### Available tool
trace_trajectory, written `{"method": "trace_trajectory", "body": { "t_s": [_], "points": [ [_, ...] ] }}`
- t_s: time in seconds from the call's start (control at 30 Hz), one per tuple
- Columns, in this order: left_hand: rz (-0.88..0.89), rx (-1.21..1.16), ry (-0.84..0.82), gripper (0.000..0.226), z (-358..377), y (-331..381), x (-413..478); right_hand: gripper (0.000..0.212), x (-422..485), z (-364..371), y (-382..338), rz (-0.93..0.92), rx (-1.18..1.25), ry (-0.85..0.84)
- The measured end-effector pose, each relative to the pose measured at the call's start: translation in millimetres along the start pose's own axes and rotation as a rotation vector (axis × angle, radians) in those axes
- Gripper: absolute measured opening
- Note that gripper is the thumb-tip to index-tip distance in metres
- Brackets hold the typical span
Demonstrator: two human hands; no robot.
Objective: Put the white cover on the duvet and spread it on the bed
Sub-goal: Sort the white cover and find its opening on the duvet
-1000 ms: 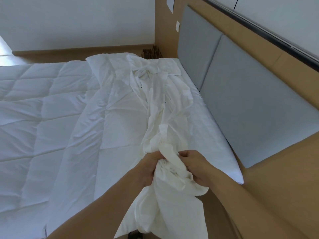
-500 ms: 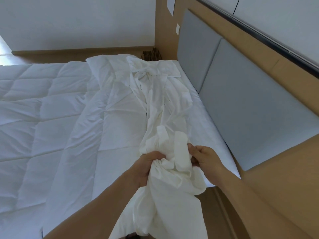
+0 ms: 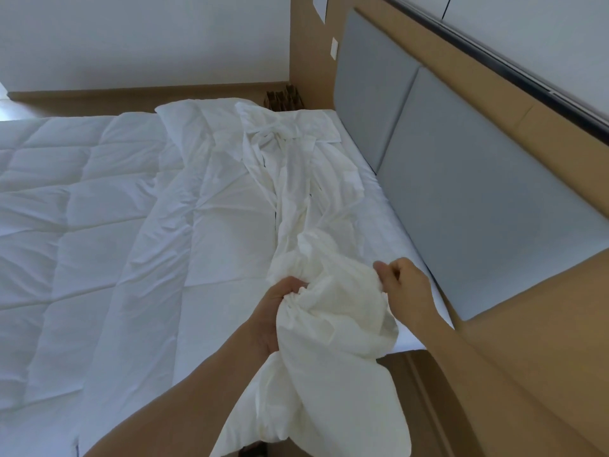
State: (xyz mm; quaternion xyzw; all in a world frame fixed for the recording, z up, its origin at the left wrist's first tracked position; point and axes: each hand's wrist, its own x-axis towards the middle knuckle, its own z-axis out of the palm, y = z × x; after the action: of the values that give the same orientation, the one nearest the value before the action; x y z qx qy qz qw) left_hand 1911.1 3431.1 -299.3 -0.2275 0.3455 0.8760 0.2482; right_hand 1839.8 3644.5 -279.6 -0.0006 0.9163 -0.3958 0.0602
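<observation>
Left hand [image 3: 276, 311] fingertips were buried in the bunched white cover [image 3: 329, 341], so only the palm and thumb base showed; it gripped the bundle's left side. Right hand [image 3: 407, 288] had curled fingers and the thumb up, pinching the bundle's right edge, with the exact contact partly hidden by cloth. The cover's lower end ran out of frame at the bottom. The rest of the cover trailed as a crumpled strip up the bed [image 3: 389, 225] towards its far corner, lying on the right part of the quilted duvet [image 3: 82, 199]. The duvet lay flat on the bed, cut off at the left edge. A brown object [image 3: 285, 97] beyond the far corner was too small to identify. 2 grey headboard panels [image 3: 478, 199] stood along the right, just beside the bed. Versus 0.5 s ago, the hands were further apart and the gathered cloth between them was spread wider.
</observation>
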Motion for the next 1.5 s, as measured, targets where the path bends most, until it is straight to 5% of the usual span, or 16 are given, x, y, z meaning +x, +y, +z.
{"method": "trace_trajectory", "body": {
  "t_s": [0.17,0.23,0.3,0.47,0.77,1.1,1.23,1.4,1.5],
  "points": [
    [-0.104,0.193,-0.054,0.076,11,6,0,0.047,11,7,-28,0.507,0.641,-0.025],
    [-0.134,0.316,-0.095,0.083,17,6,-1,0.042,14,13,-33,0.628,0.780,-0.099],
    [-0.137,0.368,-0.098,0.073,20,6,-2,0.041,20,18,-32,0.588,0.752,-0.119],
    [-0.072,0.268,-0.041,0.055,7,3,-2,0.042,30,15,-10,0.083,0.112,0.018],
    [0.025,0.130,0.023,0.021,14,-8,4,0.045,30,18,23,-0.002,-0.239,0.064],
    [0.036,0.047,-0.017,0.022,28,1,10,0.042,35,14,19,0.109,-0.269,-0.013],
    [0.039,0.081,0.037,0.020,27,7,13,0.032,18,-4,0,-0.093,-0.023,0.188],
    [-0.039,0.045,-0.022,0.038,33,2,13,0.041,-11,-14,-36,0.111,0.314,-0.380],
    [-0.066,0.063,-0.074,0.037,38,1,10,0.031,-11,-11,-38,0.137,0.342,-0.412]
  ]
}}
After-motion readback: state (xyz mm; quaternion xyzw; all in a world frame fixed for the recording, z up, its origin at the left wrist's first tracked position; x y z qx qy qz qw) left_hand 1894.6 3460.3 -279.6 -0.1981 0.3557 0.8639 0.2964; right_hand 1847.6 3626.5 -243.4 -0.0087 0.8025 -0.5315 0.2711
